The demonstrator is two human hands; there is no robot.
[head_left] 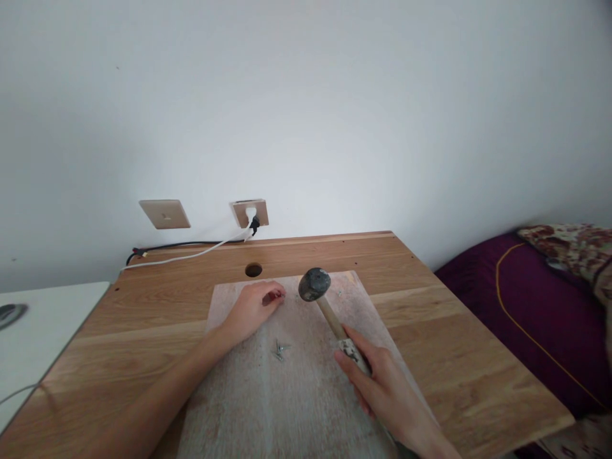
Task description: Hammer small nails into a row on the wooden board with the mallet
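Observation:
My right hand (385,379) is wrapped around the handle of a mallet (315,284) with a dark, rounded head and a wooden shaft. The mallet's head is tilted up above the far part of a pale, worn wooden board (239,401). Over the board's far left part, my left hand (253,309) has its fingers curled with the tips pressed together. Whatever sits between those fingertips is too small to make out. Several small metal nails (280,349) lie in a loose pile on the board, between the two hands.
Beneath the board is a wooden table (459,357) with a round cable hole (253,269). A wall socket (251,213) holds a white plug, and cables (191,256) run along the table's back edge. A white surface (48,344) stands left; purple bedding (521,319) lies right.

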